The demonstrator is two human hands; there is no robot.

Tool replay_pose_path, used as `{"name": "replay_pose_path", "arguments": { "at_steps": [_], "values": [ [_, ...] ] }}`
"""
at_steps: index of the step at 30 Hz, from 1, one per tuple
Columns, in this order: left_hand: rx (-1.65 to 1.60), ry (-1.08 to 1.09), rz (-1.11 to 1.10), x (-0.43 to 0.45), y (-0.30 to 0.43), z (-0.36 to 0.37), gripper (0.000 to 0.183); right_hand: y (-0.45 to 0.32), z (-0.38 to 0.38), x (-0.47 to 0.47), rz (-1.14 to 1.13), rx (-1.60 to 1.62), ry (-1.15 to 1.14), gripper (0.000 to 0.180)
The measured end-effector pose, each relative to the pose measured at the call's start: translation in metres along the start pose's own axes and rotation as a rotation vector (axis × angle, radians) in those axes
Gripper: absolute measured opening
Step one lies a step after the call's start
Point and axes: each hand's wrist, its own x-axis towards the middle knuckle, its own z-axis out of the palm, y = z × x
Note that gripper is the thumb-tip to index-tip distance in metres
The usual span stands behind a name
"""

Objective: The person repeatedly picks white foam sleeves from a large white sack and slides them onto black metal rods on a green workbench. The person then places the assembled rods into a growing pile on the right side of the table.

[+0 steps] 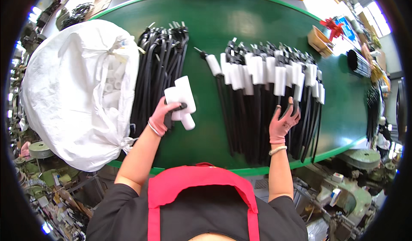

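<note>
Several white foam tubes (185, 93) are bunched in my left hand (162, 114), which wears a pink glove with dark fingertips. Over at the right, my gloved right hand (284, 122) reaches onto a row of black strips (251, 122), fingers spread. Its fingertips are just below a white foam sleeve (280, 81); whether they grip a strip is unclear. Many strips in this row carry such sleeves near their metal-tipped far ends. Left of my left hand lies a bundle of black strips (161, 57) on which I see no sleeves.
A white woven sack (70, 89) with foam tubes (112, 86) in its opening sits at the left. All this rests on a green-topped table (206, 138). Farther right are a tan bin (319, 42) and a dark bundle (358, 62). Machinery (347, 196) stands below the table edge.
</note>
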Motion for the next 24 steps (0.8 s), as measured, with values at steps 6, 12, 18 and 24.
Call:
{"name": "replay_pose_path", "arguments": {
  "at_steps": [6,12,18,24],
  "values": [
    [-0.01,0.181,-0.063,-0.02,-0.008,-0.055,0.036,-0.242,0.114,0.011,0.208,0.859,-0.772,0.046],
    [-0.031,0.116,-0.047,-0.053,-0.021,-0.095,0.042,-0.339,0.188,0.007,0.153,0.319,-0.928,0.089],
    [0.103,0.138,-0.061,-0.05,-0.018,-0.079,0.041,-0.291,0.185,0.015,0.242,0.239,-0.84,0.059],
    [0.449,0.258,0.081,-0.04,-0.022,-0.066,0.042,-0.256,0.124,0.046,0.158,0.115,-0.743,0.032]
  ]
}}
